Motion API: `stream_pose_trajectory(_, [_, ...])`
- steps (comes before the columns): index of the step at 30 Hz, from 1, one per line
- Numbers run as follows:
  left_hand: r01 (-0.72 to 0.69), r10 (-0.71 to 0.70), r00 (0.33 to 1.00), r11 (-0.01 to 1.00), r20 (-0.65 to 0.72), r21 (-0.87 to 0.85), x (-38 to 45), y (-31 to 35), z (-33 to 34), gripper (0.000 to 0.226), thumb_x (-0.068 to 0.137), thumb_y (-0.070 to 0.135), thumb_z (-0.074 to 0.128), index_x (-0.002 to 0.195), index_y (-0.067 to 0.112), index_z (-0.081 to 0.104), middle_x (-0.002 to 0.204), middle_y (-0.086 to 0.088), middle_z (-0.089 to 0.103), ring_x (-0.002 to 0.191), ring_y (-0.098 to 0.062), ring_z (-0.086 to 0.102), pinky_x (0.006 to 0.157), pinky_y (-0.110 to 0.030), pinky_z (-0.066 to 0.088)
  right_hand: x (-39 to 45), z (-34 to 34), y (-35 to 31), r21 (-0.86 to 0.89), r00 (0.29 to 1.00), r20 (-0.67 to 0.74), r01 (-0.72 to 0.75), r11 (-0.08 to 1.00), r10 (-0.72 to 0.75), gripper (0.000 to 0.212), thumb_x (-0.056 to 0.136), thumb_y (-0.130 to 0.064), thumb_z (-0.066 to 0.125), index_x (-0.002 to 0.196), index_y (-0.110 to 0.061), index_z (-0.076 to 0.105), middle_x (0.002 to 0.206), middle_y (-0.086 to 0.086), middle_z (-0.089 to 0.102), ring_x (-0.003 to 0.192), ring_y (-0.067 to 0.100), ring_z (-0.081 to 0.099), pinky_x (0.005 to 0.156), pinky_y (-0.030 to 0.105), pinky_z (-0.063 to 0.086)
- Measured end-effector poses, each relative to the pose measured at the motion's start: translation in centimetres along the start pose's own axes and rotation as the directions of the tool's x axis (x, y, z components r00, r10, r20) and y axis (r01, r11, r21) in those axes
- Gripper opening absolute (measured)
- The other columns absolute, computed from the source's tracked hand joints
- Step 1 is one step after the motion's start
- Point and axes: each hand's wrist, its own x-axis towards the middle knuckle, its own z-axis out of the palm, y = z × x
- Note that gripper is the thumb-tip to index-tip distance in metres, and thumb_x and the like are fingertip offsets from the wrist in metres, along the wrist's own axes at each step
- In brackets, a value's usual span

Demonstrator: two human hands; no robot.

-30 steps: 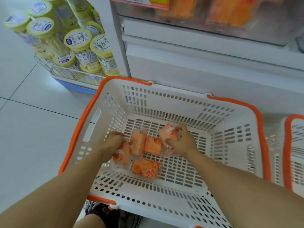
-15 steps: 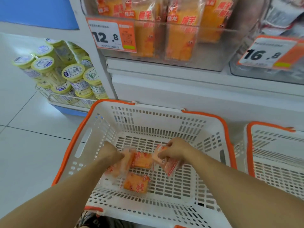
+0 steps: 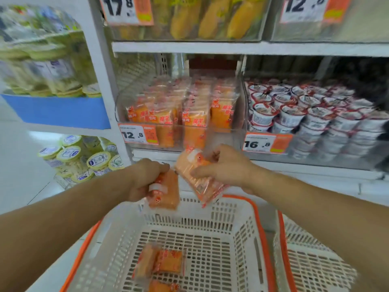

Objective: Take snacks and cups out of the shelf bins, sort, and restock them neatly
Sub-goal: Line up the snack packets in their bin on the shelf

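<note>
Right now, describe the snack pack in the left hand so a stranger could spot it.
Start at the white basket with the orange rim. Above its far wall, the left hand grips an orange pack hanging upright, unlike the tilted pack beside it.

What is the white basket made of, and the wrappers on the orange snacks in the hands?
The basket looks like hard white plastic, moulded with rows of slots and an orange rim. The snack packs in the left hand and right hand seem wrapped in thin, clear, shiny plastic film; it crinkles and glints.
</note>
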Motion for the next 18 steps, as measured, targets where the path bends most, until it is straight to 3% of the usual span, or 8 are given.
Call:
stream_pose_trajectory(3, [-0.103,0.098,0.994,0.989,-0.051,-0.104,-1.9,1.5,1.1,0.026,0.103,0.021,0.052,0.106,-0.002,0.064,0.074,-0.012,0.068,0.05,-0.021,0.064,0.043,-0.025,0.048,-2.4,0.1,0.1,-0.092,0.976,-0.164,0.133,0.987,-0.147,0.045,0.07,-0.036,0.087,0.08,-0.021,0.046,0.079,-0.011,0.049,0.066,0.003,0.045,0.053,0.019,0.033])
stream_pose_trajectory(5, [-0.164,0.163,0.986,0.978,-0.021,-0.129,-2.8,1.6,1.8,0.027,0.1,0.023,0.058,0.111,0.0,0.067,0.09,-0.016,0.074,0.063,-0.024,0.068,0.05,-0.03,0.052,-2.9,0.1,0.1,-0.045,0.963,-0.208,0.168,0.985,-0.174,0.047,0.068,-0.036,0.088,0.079,-0.024,0.044,0.082,-0.011,0.05,0.07,0.005,0.048,0.057,0.02,0.035])
stream_pose_trajectory(9, [-0.346,0.321,0.934,0.923,-0.159,-0.169,-3.9,2.0,3.2,0.039,0.085,0.006,0.074,0.12,0.009,0.057,0.103,-0.019,0.073,0.084,-0.038,0.073,0.075,-0.069,0.054,-3.1,-0.1,-0.9,0.153,0.966,-0.219,0.176,0.972,-0.141,0.046,0.071,-0.03,0.089,0.092,-0.019,0.05,0.099,-0.005,0.061,0.069,0.0,0.061,0.059,0.019,0.05])
stream_pose_trajectory(10, [-0.373,0.339,0.923,0.903,-0.181,-0.213,-4.0,2.1,3.4,0.038,0.084,0.006,0.074,0.118,0.012,0.058,0.103,-0.018,0.074,0.086,-0.038,0.073,0.079,-0.07,0.053,-3.1,-0.2,-1.1,0.215,0.971,-0.197,0.179,0.96,-0.137,0.044,0.072,-0.03,0.088,0.098,-0.022,0.053,0.106,-0.006,0.062,0.076,0.001,0.065,0.064,0.024,0.056])
stream_pose_trajectory(12, [-0.383,0.34,0.922,0.875,-0.185,-0.296,-4.4,2.8,3.5,0.026,0.089,0.009,0.069,0.114,0.012,0.061,0.1,-0.017,0.075,0.084,-0.033,0.074,0.073,-0.053,0.061,-3.0,-0.4,-1.7,0.295,0.985,-0.126,0.154,0.943,-0.121,0.046,0.075,-0.029,0.086,0.111,-0.031,0.056,0.112,-0.011,0.062,0.092,0.007,0.068,0.08,0.036,0.061])
stream_pose_trajectory(14, [-0.334,0.317,0.942,0.873,-0.106,-0.355,-4.8,3.7,3.3,0.011,0.096,0.017,0.058,0.1,0.011,0.066,0.084,-0.012,0.075,0.069,-0.026,0.073,0.055,-0.035,0.059,-2.5,-0.5,-2.0,0.315,0.989,-0.077,0.144,0.938,-0.126,0.052,0.077,-0.022,0.084,0.12,-0.035,0.057,0.113,-0.013,0.063,0.097,0.008,0.067,0.084,0.032,0.059])
stream_pose_trajectory(15, [-0.306,0.31,0.949,0.873,-0.053,-0.379,-4.9,4.0,2.9,0.019,0.098,0.018,0.05,0.089,0.011,0.066,0.072,-0.008,0.071,0.058,-0.022,0.069,0.047,-0.029,0.054,-2.1,-0.5,-2.1,0.308,0.988,-0.076,0.151,0.939,-0.134,0.054,0.077,-0.018,0.083,0.121,-0.035,0.058,0.112,-0.013,0.064,0.097,0.006,0.067,0.082,0.029,0.059])
stream_pose_trajectory(18, [-0.257,0.289,0.955,0.919,0.066,-0.3,-4.7,4.1,1.4,0.027,0.1,0.015,0.039,0.086,0.01,0.061,0.068,-0.008,0.064,0.052,-0.019,0.063,0.049,-0.03,0.052,-1.3,0.0,-2.1,0.29,0.989,-0.091,0.138,0.947,-0.116,0.055,0.076,-0.013,0.083,0.121,-0.033,0.06,0.112,-0.011,0.065,0.097,0.007,0.068,0.085,0.034,0.06])
